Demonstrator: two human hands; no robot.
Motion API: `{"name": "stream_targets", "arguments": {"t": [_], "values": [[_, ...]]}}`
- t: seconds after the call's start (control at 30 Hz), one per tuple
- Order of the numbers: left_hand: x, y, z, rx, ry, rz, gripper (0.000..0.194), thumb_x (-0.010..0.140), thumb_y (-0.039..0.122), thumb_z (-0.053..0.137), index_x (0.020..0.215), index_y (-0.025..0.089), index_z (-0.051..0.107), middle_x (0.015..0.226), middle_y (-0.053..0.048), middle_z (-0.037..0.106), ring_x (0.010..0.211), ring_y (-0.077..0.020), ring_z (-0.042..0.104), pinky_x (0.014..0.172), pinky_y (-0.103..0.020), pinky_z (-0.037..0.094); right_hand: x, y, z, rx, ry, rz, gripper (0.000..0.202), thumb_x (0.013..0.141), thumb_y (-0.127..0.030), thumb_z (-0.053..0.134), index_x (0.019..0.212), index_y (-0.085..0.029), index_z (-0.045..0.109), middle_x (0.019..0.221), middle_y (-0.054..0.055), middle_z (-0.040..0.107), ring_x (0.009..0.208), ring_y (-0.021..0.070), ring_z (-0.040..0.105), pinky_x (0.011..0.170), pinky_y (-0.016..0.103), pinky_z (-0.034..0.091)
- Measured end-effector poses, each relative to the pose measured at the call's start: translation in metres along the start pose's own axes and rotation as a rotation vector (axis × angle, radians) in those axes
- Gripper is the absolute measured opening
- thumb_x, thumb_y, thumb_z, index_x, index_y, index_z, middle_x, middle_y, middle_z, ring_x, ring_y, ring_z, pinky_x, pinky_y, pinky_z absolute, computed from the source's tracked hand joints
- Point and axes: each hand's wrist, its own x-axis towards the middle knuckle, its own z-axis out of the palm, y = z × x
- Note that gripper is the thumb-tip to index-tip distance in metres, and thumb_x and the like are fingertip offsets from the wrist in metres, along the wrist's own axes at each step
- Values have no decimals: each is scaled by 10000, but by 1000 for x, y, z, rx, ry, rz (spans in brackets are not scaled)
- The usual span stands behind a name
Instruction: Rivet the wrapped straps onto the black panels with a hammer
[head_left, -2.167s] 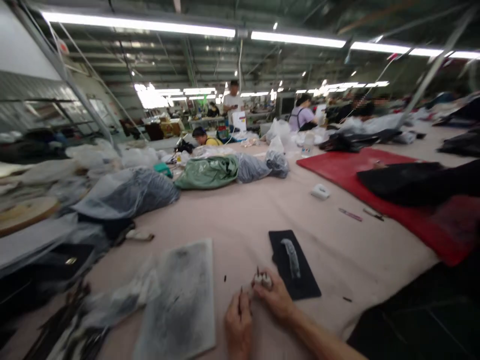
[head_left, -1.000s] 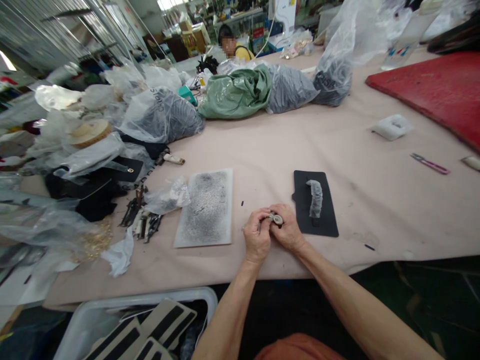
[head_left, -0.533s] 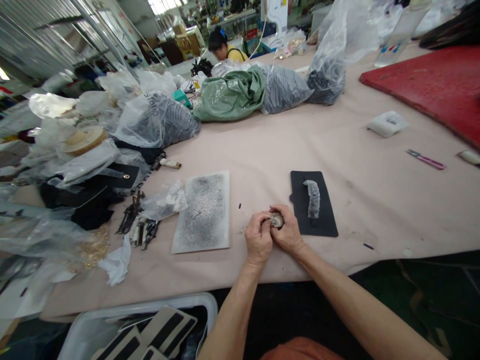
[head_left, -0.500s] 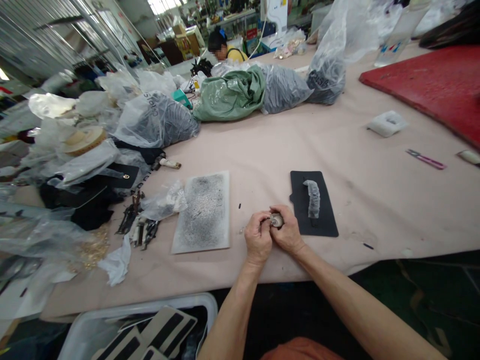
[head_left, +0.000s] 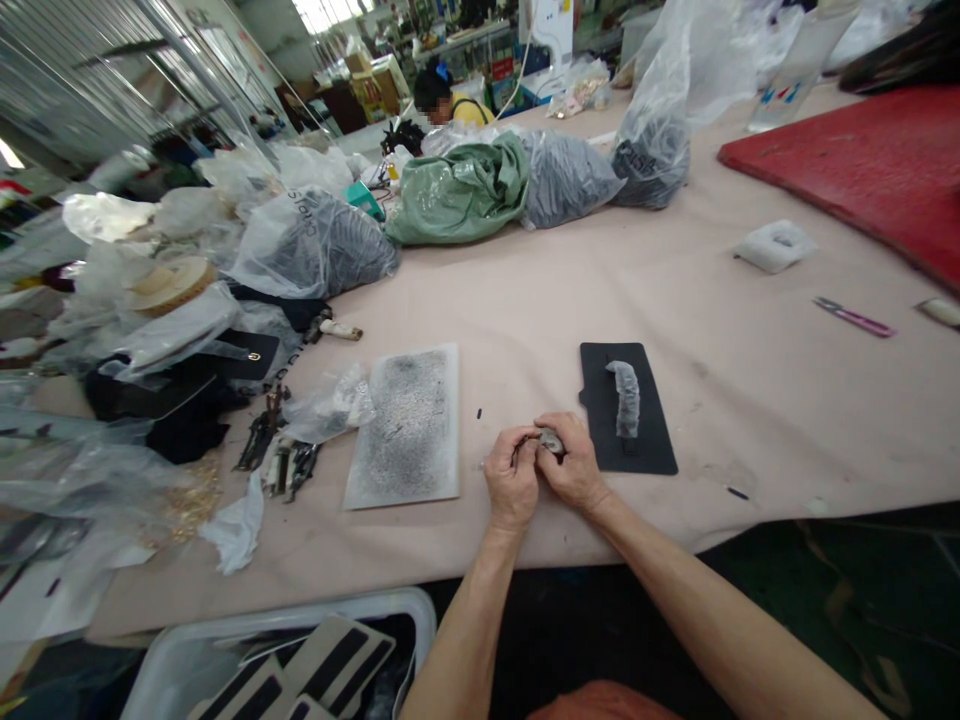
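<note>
Close together over the front of the table are my left hand (head_left: 512, 480) and my right hand (head_left: 574, 465). Curled fingers of the right hand hold a small, round, greyish object (head_left: 551, 441), too small to name. My left fingers are pinched at its left side; what lies between them is hidden. Beside the right hand lies a flat black panel (head_left: 656, 425), bearing a curved strip wrapped in clear plastic (head_left: 628, 400), like a handle. To the left is a pale board with dark speckles (head_left: 409, 430).
A plastic bag (head_left: 330, 405) and dark metal tools (head_left: 281, 460) lie left of the board. Stuffed bags (head_left: 465, 190) line the back. At right are purple-handled snips (head_left: 855, 317), a white block (head_left: 776, 246) and a red sheet (head_left: 855, 160). A bin (head_left: 161, 660) stands below the edge.
My left hand has shifted slightly left, and the round object has turned a little between the hands. The things on the table lie as before.
</note>
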Motion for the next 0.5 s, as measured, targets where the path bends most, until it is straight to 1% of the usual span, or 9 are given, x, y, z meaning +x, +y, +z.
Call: {"name": "stream_targets", "arguments": {"t": [0.2,0.27,0.4,0.5], "values": [[-2,0,1,1,-9,85,134,920,233,581,957,209,707,984,-49,722,961,-164,679,922,-314,554,0,0,-3,42,-20,-20,285,798,-202,492,1048,-219,628,1017,70,668,965,250,576,886,449,423],[-4,-1,1,11,-17,107,132,920,231,587,955,213,713,984,-50,717,960,-163,679,913,-312,558,0,0,-4,58,-36,-26,262,806,-216,491,1033,-219,621,989,65,661,948,247,569,869,439,415],[-7,-1,1,19,-25,134,135,923,220,596,955,217,727,993,-49,707,963,-158,677,895,-301,562,2,-2,-7,86,-57,-13,165,802,-244,485,927,-222,590,887,48,624,873,233,545,822,413,405],[-8,-3,1,26,-15,139,135,921,218,610,961,223,738,1034,-54,701,1003,-163,672,932,-316,558,3,-2,-7,97,-76,-10,137,813,-268,489,909,-226,578,897,49,624,879,232,544,828,413,402]]}}
